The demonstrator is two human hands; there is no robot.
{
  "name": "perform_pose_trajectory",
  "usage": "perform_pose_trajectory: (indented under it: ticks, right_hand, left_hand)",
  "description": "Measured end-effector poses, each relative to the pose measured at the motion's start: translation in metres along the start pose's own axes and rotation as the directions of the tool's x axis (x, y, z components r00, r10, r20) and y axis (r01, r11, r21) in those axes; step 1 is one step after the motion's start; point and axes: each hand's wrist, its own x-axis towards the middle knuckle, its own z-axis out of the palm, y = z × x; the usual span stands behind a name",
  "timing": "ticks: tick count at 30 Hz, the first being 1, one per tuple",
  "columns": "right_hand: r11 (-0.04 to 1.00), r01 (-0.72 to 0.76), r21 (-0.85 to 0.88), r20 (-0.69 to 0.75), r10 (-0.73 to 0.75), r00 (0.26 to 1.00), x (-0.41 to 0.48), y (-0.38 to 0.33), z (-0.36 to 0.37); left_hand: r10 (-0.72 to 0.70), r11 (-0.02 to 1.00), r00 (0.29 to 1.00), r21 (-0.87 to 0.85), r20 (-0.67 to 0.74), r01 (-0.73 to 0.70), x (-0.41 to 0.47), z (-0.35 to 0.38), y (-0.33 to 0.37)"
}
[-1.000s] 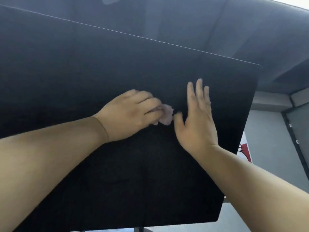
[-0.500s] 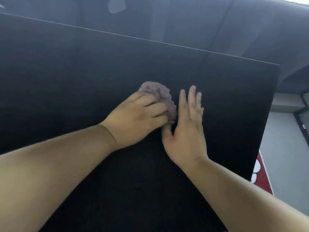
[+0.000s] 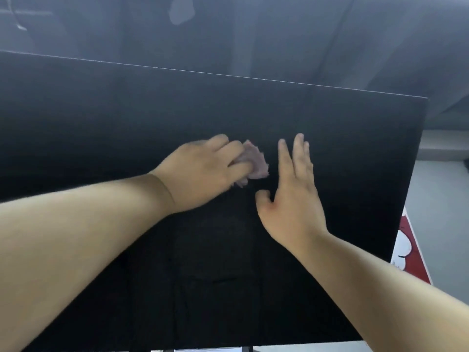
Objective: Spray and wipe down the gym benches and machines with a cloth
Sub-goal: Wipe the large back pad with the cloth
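Note:
A large flat black panel fills most of the view, tilted, with its top edge running from upper left to right. My left hand lies on it near the middle and grips a small crumpled pinkish-grey cloth, which sticks out past the fingers to the right. My right hand rests flat on the panel just right of the cloth, fingers straight and pointing up, thumb spread toward the cloth. The cloth and the right hand are slightly apart.
Behind the panel stretches a dark grey wall or ceiling surface. At the right, past the panel's edge, there is light grey floor and a red and white sign.
My left hand with the cloth has slid a little up and right, with less of the cloth showing above the fingers. My right hand has shifted slightly away from it.

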Motion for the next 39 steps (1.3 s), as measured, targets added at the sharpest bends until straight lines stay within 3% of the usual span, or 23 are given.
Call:
perform_pose_trajectory:
  ticks: [1, 2, 4, 5, 7, 10, 12, 14, 16, 19, 20, 23, 29, 31, 33, 34, 36, 39]
  right_hand:
    - [1.0, -0.005, 0.002, -0.002, 0.005, 1.0, 0.001, -0.002, 0.0]
    - [1.0, -0.015, 0.008, -0.004, 0.015, 1.0, 0.001, -0.003, 0.0]
    - [1.0, -0.028, 0.005, -0.005, 0.028, 1.0, 0.001, -0.007, 0.004]
    - [0.999, -0.033, 0.0, -0.008, 0.033, 0.999, 0.001, -0.008, 0.006]
    - [0.999, -0.032, 0.006, -0.01, 0.032, 0.999, 0.001, -0.01, 0.008]
    - [0.999, 0.02, -0.03, 0.029, -0.02, 0.999, -0.003, -0.013, 0.01]
    - [0.996, 0.063, -0.055, 0.052, -0.06, 0.997, -0.005, -0.017, 0.012]
    - [0.992, 0.107, -0.063, 0.046, -0.104, 0.993, -0.003, -0.025, 0.013]
    - [0.985, 0.156, -0.069, 0.024, -0.155, 0.988, 0.003, -0.035, 0.014]
    - [0.982, 0.187, -0.034, 0.017, -0.186, 0.982, 0.011, -0.052, 0.02]
    - [0.98, 0.196, -0.027, 0.018, -0.196, 0.98, 0.012, -0.056, 0.024]
    - [0.972, 0.234, -0.024, 0.013, -0.234, 0.972, 0.009, -0.066, 0.035]
    - [0.946, 0.317, -0.061, 0.051, -0.315, 0.948, 0.005, -0.07, 0.034]
    - [0.936, 0.341, -0.085, 0.036, -0.34, 0.94, 0.015, -0.074, 0.028]
    - [0.943, 0.325, -0.076, 0.027, -0.324, 0.946, 0.023, -0.08, 0.025]
    - [0.948, 0.312, -0.064, 0.016, -0.312, 0.95, 0.025, -0.083, 0.024]
    - [0.952, 0.302, -0.048, -0.012, -0.303, 0.953, 0.028, -0.085, 0.025]
    - [0.949, 0.311, -0.047, -0.031, -0.313, 0.949, 0.027, -0.084, 0.025]
  left_hand:
    - [-0.064, 0.998, 0.997, -0.01, -0.035, 0.064, 0.004, -0.005, -0.007]
    - [-0.227, 0.974, 0.969, -0.046, -0.095, 0.224, 0.012, -0.009, -0.019]
    - [-0.508, 0.861, 0.821, -0.131, -0.26, 0.491, 0.025, -0.017, -0.043]
    - [-0.533, 0.845, 0.788, -0.145, -0.309, 0.515, 0.028, -0.015, -0.047]
    - [-0.433, 0.898, 0.841, -0.072, -0.325, 0.435, 0.022, -0.003, -0.04]
    - [-0.285, 0.958, 0.948, -0.067, -0.142, 0.278, -0.02, 0.02, 0.001]
    - [-0.178, 0.976, 0.984, -0.134, -0.029, 0.172, -0.046, 0.024, 0.023]
    - [-0.071, 0.991, 0.997, -0.112, -0.014, 0.069, -0.05, 0.018, 0.014]
    - [-0.136, 0.991, 0.987, -0.031, -0.086, 0.134, -0.035, 0.007, -0.017]
    - [-0.472, 0.881, 0.845, -0.119, -0.251, 0.457, -0.018, -0.013, -0.064]
    - [-0.484, 0.875, 0.832, -0.128, -0.27, 0.467, -0.017, -0.014, -0.066]
    - [-0.252, 0.963, 0.928, 0.027, -0.276, 0.269, -0.031, -0.003, -0.043]
    - [0.013, 1.0, 1.0, 0.012, 0.01, -0.013, -0.082, 0.002, -0.03]
    - [-0.156, 0.987, 0.985, 0.015, -0.079, 0.158, -0.062, -0.012, -0.059]
    - [-0.439, 0.897, 0.867, -0.067, -0.235, 0.436, -0.04, -0.025, -0.085]
    - [-0.507, 0.86, 0.816, -0.096, -0.276, 0.502, -0.034, -0.027, -0.091]
    - [-0.477, 0.874, 0.823, -0.072, -0.309, 0.48, -0.034, -0.02, -0.084]
    - [-0.344, 0.937, 0.897, -0.04, -0.277, 0.347, -0.057, -0.005, -0.048]
